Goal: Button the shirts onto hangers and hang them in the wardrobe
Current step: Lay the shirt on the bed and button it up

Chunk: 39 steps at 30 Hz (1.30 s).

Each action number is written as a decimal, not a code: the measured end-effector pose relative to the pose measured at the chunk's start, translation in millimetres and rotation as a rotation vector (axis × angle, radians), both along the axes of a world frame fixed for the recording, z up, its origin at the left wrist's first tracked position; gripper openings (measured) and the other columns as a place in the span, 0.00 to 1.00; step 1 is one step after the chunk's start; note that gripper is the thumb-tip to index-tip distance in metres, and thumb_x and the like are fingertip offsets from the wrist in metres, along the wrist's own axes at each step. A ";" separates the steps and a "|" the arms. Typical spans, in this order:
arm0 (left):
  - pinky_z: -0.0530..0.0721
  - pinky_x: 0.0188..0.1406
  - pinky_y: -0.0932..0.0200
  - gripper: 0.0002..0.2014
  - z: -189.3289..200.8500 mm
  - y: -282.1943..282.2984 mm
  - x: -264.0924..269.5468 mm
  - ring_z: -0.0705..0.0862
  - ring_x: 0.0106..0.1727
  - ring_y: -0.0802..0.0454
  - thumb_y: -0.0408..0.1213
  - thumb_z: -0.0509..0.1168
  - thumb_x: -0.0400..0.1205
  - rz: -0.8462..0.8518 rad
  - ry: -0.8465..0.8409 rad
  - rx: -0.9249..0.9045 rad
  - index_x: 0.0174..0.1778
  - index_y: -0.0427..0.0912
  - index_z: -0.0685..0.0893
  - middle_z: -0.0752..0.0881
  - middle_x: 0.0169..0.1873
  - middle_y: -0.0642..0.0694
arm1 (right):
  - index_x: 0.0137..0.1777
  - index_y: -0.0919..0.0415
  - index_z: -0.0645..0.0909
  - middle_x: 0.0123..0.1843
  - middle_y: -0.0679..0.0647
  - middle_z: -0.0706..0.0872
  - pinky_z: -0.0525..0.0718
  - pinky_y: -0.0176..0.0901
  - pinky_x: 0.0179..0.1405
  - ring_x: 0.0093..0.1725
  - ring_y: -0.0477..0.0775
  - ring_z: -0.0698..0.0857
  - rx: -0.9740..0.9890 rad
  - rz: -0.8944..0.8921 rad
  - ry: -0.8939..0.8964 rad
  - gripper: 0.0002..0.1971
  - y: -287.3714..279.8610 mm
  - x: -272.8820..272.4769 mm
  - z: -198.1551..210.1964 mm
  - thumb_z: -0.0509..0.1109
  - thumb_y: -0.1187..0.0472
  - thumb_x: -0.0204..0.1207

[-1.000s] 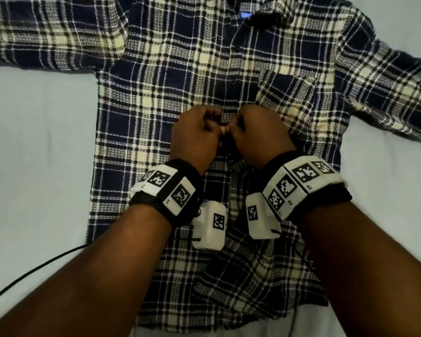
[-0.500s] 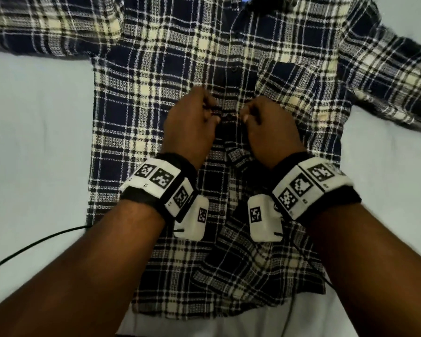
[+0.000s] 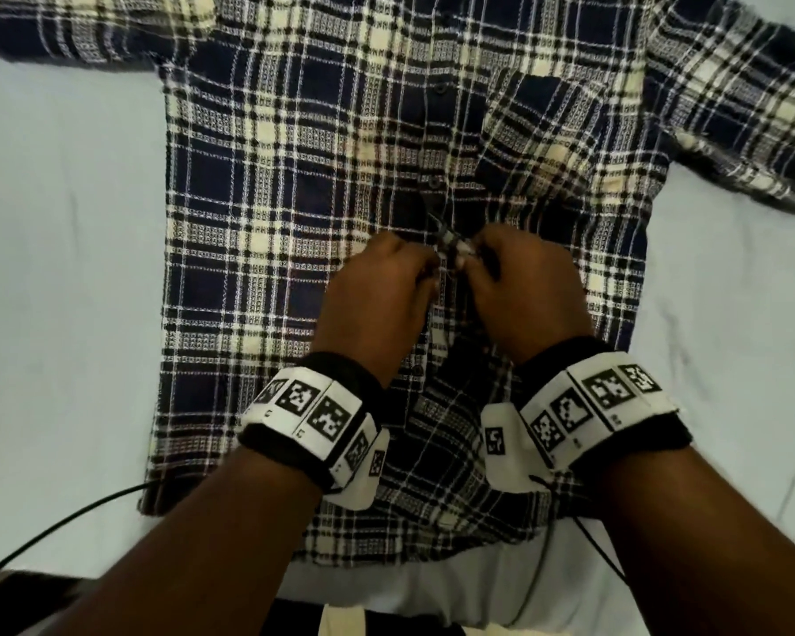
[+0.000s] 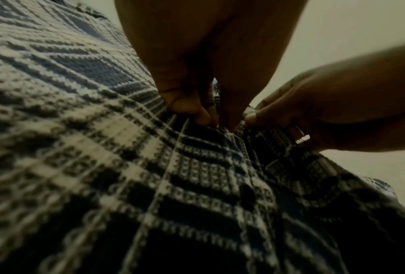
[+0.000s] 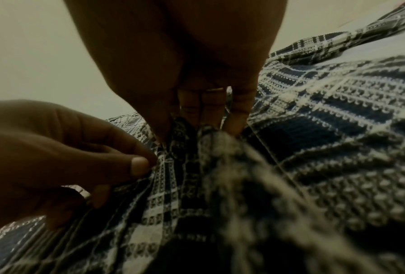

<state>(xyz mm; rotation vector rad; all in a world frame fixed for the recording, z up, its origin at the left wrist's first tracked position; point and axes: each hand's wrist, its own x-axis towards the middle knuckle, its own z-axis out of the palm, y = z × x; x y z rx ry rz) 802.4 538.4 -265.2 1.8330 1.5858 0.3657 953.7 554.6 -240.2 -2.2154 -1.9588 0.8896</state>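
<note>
A navy and cream plaid shirt (image 3: pixel 267 213) lies face up and spread flat on a white bed sheet (image 3: pixel 60 268), sleeves out to both sides. My left hand (image 3: pixel 425 268) pinches the left edge of the front placket (image 3: pixel 450 243) at mid-chest height. My right hand (image 3: pixel 476 254) pinches the opposite edge right beside it, fingertips nearly touching. In the left wrist view my left hand (image 4: pixel 210 118) nips the cloth (image 4: pixel 126 166); the right wrist view shows my right hand (image 5: pixel 182 133) gripping a raised fold. Two dark buttons (image 3: pixel 433 182) above the hands look fastened. No hanger is visible.
A black cable (image 3: pixel 65 521) runs over the sheet at the lower left, and another trails from my right wrist (image 3: pixel 602 548). The shirt's lower front below my hands lies loosely parted and rumpled. A dark edge shows at the bottom left corner.
Both hands have shifted a little lower along the placket and closed together again after parting slightly half a second ago. The shirt itself has stayed put.
</note>
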 end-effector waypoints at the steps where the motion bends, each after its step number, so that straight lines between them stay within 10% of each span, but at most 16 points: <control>1: 0.76 0.45 0.59 0.10 -0.8 -0.6 2.0 0.83 0.51 0.48 0.38 0.69 0.84 -0.014 0.018 -0.008 0.61 0.45 0.87 0.84 0.54 0.45 | 0.53 0.56 0.85 0.41 0.51 0.87 0.75 0.41 0.34 0.38 0.52 0.83 -0.003 -0.011 -0.003 0.07 -0.8 0.4 0.6 0.68 0.54 0.85; 19: 0.89 0.45 0.61 0.05 1.3 1.6 -15.9 0.89 0.43 0.58 0.30 0.72 0.82 0.235 -0.393 -0.303 0.49 0.44 0.89 0.90 0.42 0.52 | 0.46 0.54 0.85 0.37 0.38 0.81 0.70 0.22 0.33 0.38 0.33 0.79 0.017 -0.156 0.221 0.02 -22.1 -19.4 -2.0 0.75 0.59 0.79; 32: 0.89 0.38 0.65 0.06 -0.6 2.4 -20.9 0.91 0.35 0.57 0.25 0.74 0.80 0.323 -0.492 -0.334 0.47 0.40 0.89 0.90 0.36 0.47 | 0.48 0.57 0.92 0.42 0.49 0.91 0.83 0.35 0.38 0.39 0.45 0.87 0.014 -0.130 0.188 0.05 -18.8 -28.5 1.3 0.74 0.60 0.78; 39: 0.90 0.36 0.64 0.08 3.5 1.2 -15.0 0.92 0.36 0.57 0.39 0.75 0.82 0.412 -0.518 -0.335 0.47 0.36 0.91 0.92 0.38 0.46 | 0.45 0.58 0.93 0.37 0.46 0.88 0.76 0.26 0.33 0.35 0.39 0.84 -0.002 -0.052 0.203 0.07 -17.3 -23.7 6.6 0.73 0.62 0.78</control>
